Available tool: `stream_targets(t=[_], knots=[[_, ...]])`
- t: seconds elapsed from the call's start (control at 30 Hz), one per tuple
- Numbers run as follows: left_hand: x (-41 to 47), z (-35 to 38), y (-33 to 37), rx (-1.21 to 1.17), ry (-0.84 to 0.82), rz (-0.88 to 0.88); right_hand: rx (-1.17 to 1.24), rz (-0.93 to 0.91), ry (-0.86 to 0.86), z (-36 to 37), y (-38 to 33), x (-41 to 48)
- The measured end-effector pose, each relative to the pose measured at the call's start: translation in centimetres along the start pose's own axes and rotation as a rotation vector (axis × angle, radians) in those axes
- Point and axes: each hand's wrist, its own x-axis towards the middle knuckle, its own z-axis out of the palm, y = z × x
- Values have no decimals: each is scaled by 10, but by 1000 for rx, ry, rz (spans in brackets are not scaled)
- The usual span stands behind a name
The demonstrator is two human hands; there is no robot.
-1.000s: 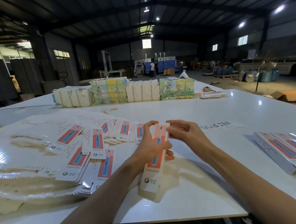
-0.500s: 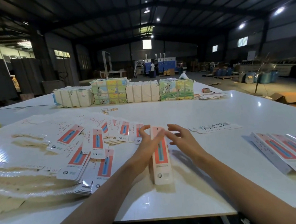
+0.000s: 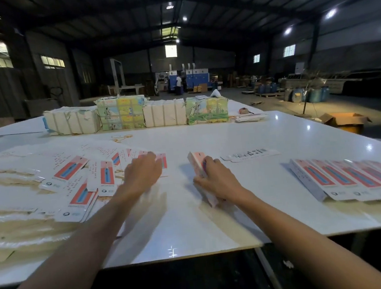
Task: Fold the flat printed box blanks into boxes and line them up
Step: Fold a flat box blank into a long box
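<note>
A folded pink and white box (image 3: 197, 163) lies tilted on the white table (image 3: 227, 222) in the middle. My right hand (image 3: 216, 180) grips it from above, fingers curled round its side. My left hand (image 3: 142, 173) rests on the right end of a spread of flat printed blanks (image 3: 78, 178), fingers lying over one of them; whether it pinches a blank I cannot tell. A row of folded boxes (image 3: 355, 177) lies side by side at the right of the table.
Four wrapped bundles (image 3: 135, 114) stand in a row at the table's far side. A single white blank (image 3: 251, 154) lies beyond my right hand. Rubber bands (image 3: 120, 138) lie near the bundles. The table's front edge runs just below my forearms.
My right hand took the folded box and moved it to the right. My left hand let go of the box and moved left onto the spread blanks.
</note>
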Motion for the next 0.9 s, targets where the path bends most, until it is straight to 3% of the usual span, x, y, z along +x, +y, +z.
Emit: stream_targets(t=[0.07, 0.17, 0.3, 0.47, 0.7, 0.8, 0.9], knots=[[10, -8, -26, 293, -38, -139, -80, 50, 3, -13, 15, -4], [9, -14, -56, 502, -102, -322, -212, 150, 18, -31, 39, -12], [12, -10, -79, 613, -62, -216, -508, 243, 84, -49, 76, -22], [24, -13, -75, 484, -120, -373, -768, 338, 101, -71, 121, -36], [30, -28, -82, 282, -80, -423, -916, 478, 92, -88, 149, -46], [26, -34, -71, 152, -86, -417, -897, 375, 145, -84, 132, -36], [17, -31, -49, 21, -65, -369, -699, 154, 228, -66, 101, -14]])
